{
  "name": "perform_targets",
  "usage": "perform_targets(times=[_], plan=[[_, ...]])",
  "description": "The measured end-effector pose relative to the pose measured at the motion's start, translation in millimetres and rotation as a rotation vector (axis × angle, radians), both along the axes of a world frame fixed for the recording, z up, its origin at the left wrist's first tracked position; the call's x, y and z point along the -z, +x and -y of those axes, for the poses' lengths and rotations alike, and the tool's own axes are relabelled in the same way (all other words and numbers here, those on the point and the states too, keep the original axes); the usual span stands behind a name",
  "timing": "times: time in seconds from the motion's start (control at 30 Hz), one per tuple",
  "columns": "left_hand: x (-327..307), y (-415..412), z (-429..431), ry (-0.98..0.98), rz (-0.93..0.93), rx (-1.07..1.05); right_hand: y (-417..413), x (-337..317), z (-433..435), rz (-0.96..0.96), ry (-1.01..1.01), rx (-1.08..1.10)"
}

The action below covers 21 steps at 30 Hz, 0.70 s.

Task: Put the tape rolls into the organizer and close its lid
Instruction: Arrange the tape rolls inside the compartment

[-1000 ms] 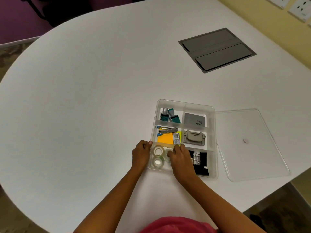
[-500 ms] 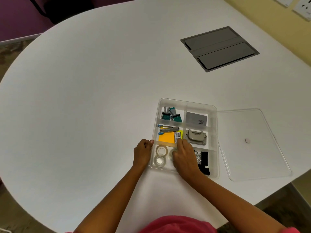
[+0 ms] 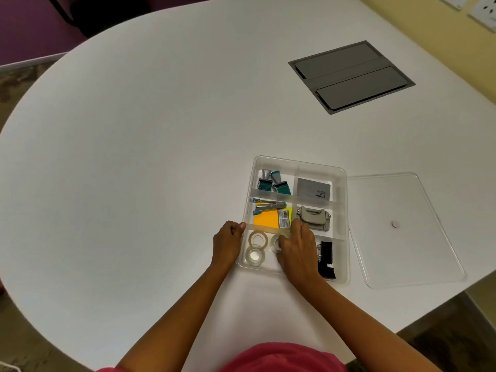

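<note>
A clear plastic organizer [image 3: 341, 183] with several compartments sits on the white table. Its near left compartment holds two clear tape rolls, one [image 3: 258, 239] behind the other [image 3: 255, 255], and a third tape roll [image 3: 275, 244] under my right hand. My right hand [image 3: 298, 249] reaches into that compartment with its fingers on the third roll. My left hand [image 3: 228, 241] is curled against the organizer's left wall, thumb on the rim. The clear lid [image 3: 402, 229] lies flat on the table just right of the organizer.
Other compartments hold binder clips [image 3: 326, 257], a stapler [image 3: 268, 205], yellow sticky notes [image 3: 268, 218], a hole punch [image 3: 314, 217], a grey card [image 3: 312, 189] and staple boxes [image 3: 273, 182]. A grey cable hatch [image 3: 351, 76] is set into the table at the far right.
My right hand has slid slightly further into the tape compartment, toward the divider. My left hand stays at the organizer's left wall. The view shifted a little.
</note>
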<state>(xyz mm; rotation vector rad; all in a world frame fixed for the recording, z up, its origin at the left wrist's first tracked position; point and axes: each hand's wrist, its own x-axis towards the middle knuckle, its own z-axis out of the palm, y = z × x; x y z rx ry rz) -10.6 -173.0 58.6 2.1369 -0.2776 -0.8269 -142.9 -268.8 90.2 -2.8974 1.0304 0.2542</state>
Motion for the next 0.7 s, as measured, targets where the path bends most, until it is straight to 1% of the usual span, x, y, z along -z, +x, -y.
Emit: perform_targets(times=[0.13,0.23,0.27,0.33,0.4,0.47,0.53,0.63,0.7], plan=[[0,1,0,0.005,0.009,0.008,-2,-3,1,-0.021,0.023,-0.03],[1,1,1,0.006,0.016,0.002,1,-10,1,0.069,0.02,-0.072],[1,0,1,0.003,0.018,-0.003,2,-12,0,0.116,0.02,-0.123],[2,0,1,0.001,0.026,-0.008,4,-12,-1,0.179,0.041,-0.298],[3,0,1,0.01,0.036,-0.001,6,-10,-2,0.189,0.058,-0.466],[3,1,1,0.017,0.036,0.005,10,-8,-2,0.171,0.069,-0.538],[3,1,2,0.023,0.037,0.005,14,-6,0,0.13,0.075,-0.557],[3,0,3,0.022,0.046,-0.004,18,-4,2,0.062,0.084,-0.522],[3,-1,2,0.023,0.048,-0.006,19,-3,3,0.055,0.089,-0.509]])
